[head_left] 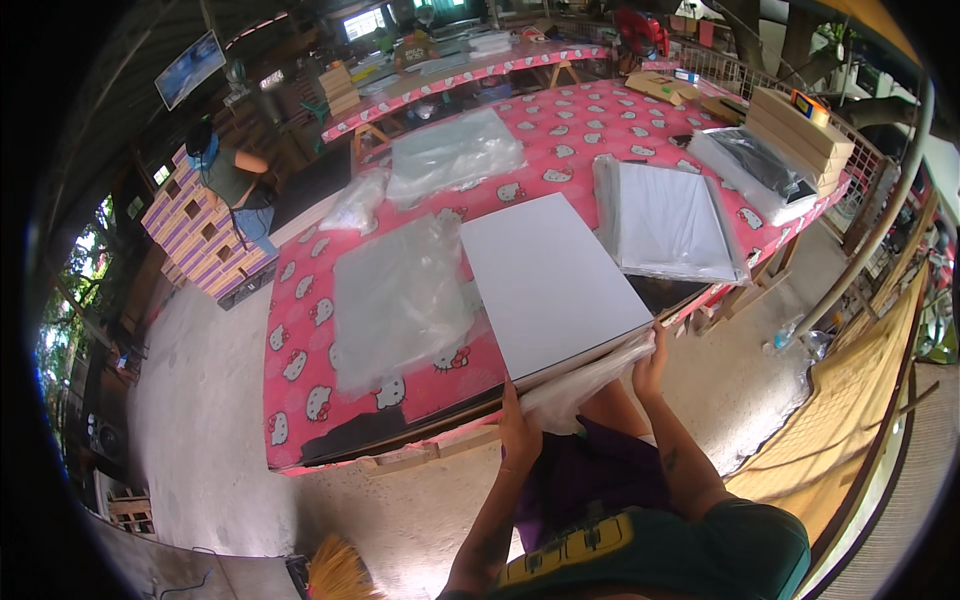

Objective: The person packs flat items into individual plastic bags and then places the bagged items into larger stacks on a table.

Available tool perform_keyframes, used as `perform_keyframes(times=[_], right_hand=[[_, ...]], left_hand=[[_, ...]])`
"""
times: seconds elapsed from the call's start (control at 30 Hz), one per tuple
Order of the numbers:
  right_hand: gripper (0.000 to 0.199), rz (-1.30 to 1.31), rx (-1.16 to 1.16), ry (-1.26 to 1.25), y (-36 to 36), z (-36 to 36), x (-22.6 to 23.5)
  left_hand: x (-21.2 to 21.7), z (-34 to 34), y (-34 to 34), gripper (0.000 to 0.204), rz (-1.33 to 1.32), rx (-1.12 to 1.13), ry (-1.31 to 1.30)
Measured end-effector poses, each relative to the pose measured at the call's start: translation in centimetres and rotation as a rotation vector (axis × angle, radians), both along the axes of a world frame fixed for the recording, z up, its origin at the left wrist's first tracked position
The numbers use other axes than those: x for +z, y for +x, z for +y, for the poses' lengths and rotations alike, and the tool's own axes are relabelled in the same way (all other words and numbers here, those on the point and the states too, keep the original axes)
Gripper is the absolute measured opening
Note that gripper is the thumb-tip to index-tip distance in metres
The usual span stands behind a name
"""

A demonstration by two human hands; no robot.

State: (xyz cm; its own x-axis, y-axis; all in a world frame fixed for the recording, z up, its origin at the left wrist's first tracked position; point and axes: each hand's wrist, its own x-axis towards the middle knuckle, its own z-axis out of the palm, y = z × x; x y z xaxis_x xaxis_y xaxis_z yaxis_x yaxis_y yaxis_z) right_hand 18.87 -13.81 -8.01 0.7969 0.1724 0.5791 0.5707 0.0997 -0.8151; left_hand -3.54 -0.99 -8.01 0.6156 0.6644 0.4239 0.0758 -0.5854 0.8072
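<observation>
A tall stack of white sheets [555, 280] lies at the near edge of a pink table covered with a cartoon-cat print. Crumpled clear plastic wrap [590, 385] hangs along the stack's near side, between my hands. My left hand [520, 432] is closed at the stack's near left corner, by the end of the plastic. At the near right corner my right hand [650, 368] grips the other end of the plastic, its fingers against the stack's side. Whether the plastic reaches under the stack is hidden.
Flat clear plastic bags [405, 300] lie left of the stack. To its right is a plastic-wrapped white pack [675, 220]. Brown cartons [800, 140] stand at the far right corner. A person [230, 185] is by stacked boxes at left; a straw broom [338, 570] is below.
</observation>
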Motion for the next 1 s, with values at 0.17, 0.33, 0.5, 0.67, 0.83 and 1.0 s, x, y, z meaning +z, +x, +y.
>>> perform_keyframes(times=[0.17,0.33,0.5,0.67,0.83,1.0], right_hand=[[0.038,0.13,0.05,0.004,-0.7,0.1,-0.2],[0.039,0.164,0.062,0.016,0.2,-0.2,-1.5],[0.042,0.113,0.1,-0.045,-0.2,-1.2,-0.3],[0.044,0.006,0.036,-0.082,-1.3,-2.6,3.8],[0.041,0.173,0.162,-0.144,-0.5,-2.1,6.7],[0.049,-0.09,0.189,-0.338,2.4,-3.0,5.3]], left_hand=[[-0.5,0.8,-0.8,0.07,-0.011,-0.013,0.055],[-0.4,0.5,-0.5,0.067,0.015,0.018,0.048],[0.5,-0.2,-0.3,0.063,-0.038,0.104,-0.024],[3.8,-2.6,0.2,0.046,-0.226,0.311,-0.002],[4.1,-2.2,1.4,0.041,-0.332,0.348,-0.314],[7.1,-1.4,2.1,0.034,-0.172,0.243,-0.393]])
